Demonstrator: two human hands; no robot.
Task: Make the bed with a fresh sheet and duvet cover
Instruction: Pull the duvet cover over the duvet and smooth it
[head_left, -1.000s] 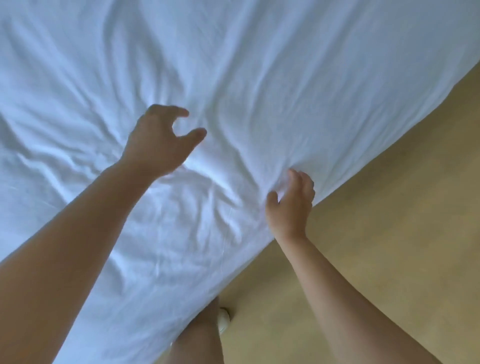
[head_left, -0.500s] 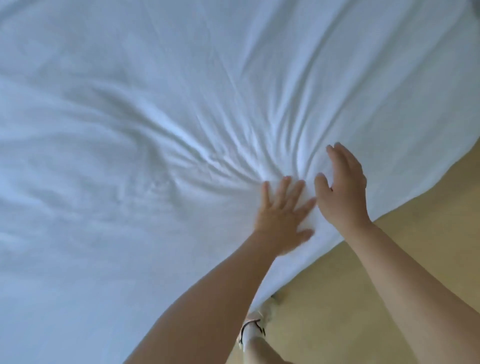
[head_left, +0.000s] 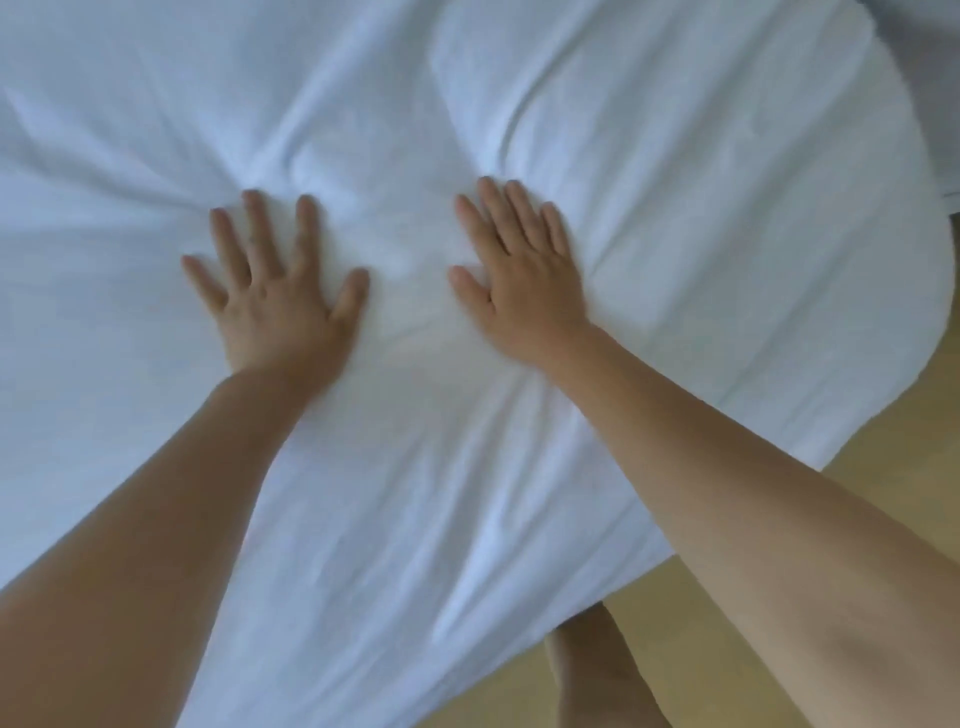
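A white duvet cover lies spread over the bed and fills most of the view, creased around my hands. My left hand lies flat on the fabric with fingers spread, palm down. A little to its right, my right hand presses flat on the cloth too, fingers straight and close together. Folds radiate between and beyond both hands. The cover's rounded corner hangs at the right edge of the bed.
Tan wooden floor runs along the lower right beside the bed's edge. My bare leg stands on it close to the hanging cloth. A darker strip shows at the far right edge, above the corner.
Both hands have moved farther onto the bed and apart, now lying flat with fingers straight. One second ago the right hand pinched the cloth at the bed's edge; it has let go.
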